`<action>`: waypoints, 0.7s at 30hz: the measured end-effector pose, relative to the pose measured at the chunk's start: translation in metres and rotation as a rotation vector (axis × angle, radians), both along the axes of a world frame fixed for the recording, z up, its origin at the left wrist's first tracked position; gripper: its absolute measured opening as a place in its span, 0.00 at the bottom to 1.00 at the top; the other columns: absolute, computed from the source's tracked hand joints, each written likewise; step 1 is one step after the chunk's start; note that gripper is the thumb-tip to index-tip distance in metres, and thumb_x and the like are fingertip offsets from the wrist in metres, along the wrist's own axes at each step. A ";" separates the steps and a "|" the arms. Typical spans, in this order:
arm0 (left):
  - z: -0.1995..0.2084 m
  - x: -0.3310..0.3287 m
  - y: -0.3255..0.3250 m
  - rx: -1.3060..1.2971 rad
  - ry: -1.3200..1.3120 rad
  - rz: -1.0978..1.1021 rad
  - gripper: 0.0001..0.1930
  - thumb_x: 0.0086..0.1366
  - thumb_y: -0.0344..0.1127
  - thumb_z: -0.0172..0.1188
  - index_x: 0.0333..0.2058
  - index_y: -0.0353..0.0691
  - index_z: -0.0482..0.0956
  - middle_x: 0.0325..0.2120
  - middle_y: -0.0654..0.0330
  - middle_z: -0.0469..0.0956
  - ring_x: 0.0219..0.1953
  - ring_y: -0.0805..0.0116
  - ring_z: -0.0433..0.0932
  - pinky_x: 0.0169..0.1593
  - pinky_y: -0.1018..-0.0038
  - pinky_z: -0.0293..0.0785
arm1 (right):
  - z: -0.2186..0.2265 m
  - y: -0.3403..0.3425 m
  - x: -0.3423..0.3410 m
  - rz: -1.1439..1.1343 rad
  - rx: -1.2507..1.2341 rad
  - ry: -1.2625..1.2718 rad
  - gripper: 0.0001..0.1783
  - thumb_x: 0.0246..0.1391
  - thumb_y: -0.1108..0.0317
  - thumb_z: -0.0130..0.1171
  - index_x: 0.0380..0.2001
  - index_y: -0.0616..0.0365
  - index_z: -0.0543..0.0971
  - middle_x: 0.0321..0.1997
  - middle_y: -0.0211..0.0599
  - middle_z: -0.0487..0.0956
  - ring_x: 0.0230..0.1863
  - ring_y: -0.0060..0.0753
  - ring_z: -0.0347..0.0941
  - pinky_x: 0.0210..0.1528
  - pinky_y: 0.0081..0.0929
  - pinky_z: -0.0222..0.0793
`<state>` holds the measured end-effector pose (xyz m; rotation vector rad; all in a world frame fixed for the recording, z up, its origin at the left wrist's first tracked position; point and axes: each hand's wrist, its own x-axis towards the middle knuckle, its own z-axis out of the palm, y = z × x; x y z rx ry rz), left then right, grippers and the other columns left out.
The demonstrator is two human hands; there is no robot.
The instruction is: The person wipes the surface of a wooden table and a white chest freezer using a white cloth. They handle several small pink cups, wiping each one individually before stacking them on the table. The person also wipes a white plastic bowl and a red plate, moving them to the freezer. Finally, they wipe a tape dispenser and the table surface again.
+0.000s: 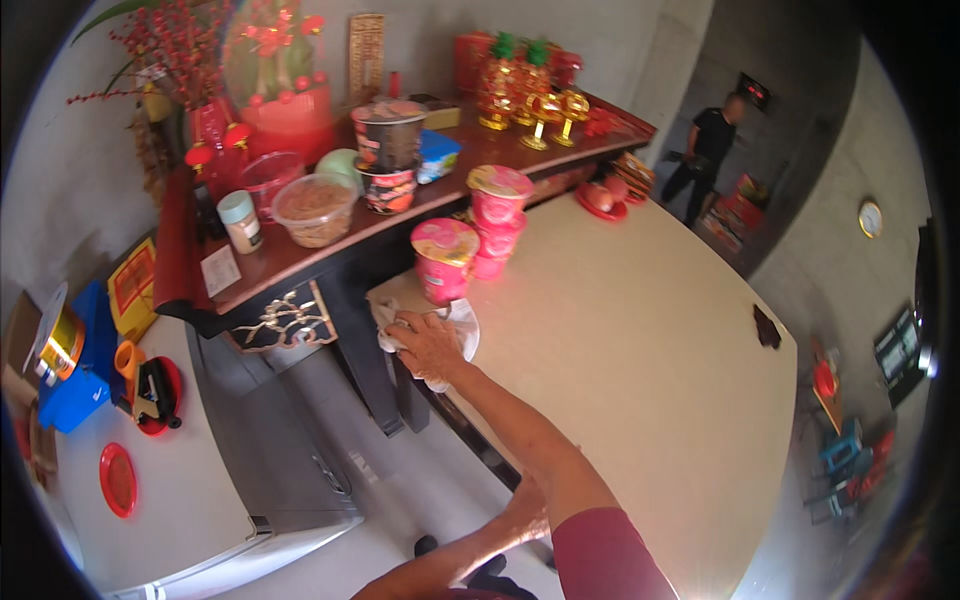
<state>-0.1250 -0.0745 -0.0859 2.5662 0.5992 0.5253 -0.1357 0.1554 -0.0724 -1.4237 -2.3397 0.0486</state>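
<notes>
My right hand [432, 345] presses a crumpled white cloth [464, 322] onto the left corner of the beige tabletop [620, 370], fingers bent over it. Part of the cloth hangs past the table edge. Just beyond it stands a pink instant noodle cup [446, 262], with a stack of pink cups [496, 222] beside it. My left hand [527, 508] is at the table's near edge, under my right forearm, which hides its fingers.
An altar table [420, 215] behind carries dark noodle cups [388, 140], a clear tub [314, 210] and gold ornaments. A red plate of fruit [603, 208] sits far right. At left, a fridge [290, 450] holds boxes and a red dish [118, 480]. A person [708, 145] stands in the background.
</notes>
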 end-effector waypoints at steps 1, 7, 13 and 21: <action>0.004 0.000 -0.004 0.072 0.124 0.020 0.33 0.62 0.52 0.56 0.62 0.44 0.62 0.65 0.57 0.54 0.67 0.56 0.51 0.65 0.49 0.44 | 0.001 -0.009 0.011 0.029 -0.046 0.013 0.24 0.46 0.60 0.56 0.51 0.37 0.73 0.59 0.27 0.66 0.56 0.42 0.61 0.51 0.49 0.60; -0.017 -0.028 -0.023 0.015 -0.454 0.133 0.38 0.47 0.51 0.70 0.55 0.44 0.66 0.54 0.51 0.62 0.56 0.48 0.61 0.57 0.51 0.53 | -0.011 -0.083 0.075 0.125 -0.098 0.148 0.22 0.45 0.57 0.56 0.47 0.36 0.77 0.61 0.24 0.66 0.56 0.38 0.63 0.55 0.41 0.60; -0.024 -0.053 -0.045 0.066 -0.511 0.389 0.28 0.55 0.45 0.64 0.50 0.39 0.65 0.54 0.46 0.60 0.56 0.47 0.58 0.59 0.53 0.50 | 0.006 -0.193 0.124 0.107 -0.151 0.170 0.21 0.43 0.61 0.57 0.45 0.43 0.79 0.60 0.26 0.69 0.57 0.37 0.64 0.57 0.40 0.58; 0.003 0.002 -0.091 0.092 -0.515 0.419 0.25 0.60 0.42 0.59 0.52 0.38 0.64 0.54 0.46 0.58 0.57 0.48 0.56 0.59 0.54 0.51 | 0.014 -0.386 0.204 -0.087 -0.187 0.131 0.24 0.44 0.62 0.59 0.49 0.39 0.77 0.62 0.28 0.67 0.59 0.40 0.61 0.58 0.47 0.54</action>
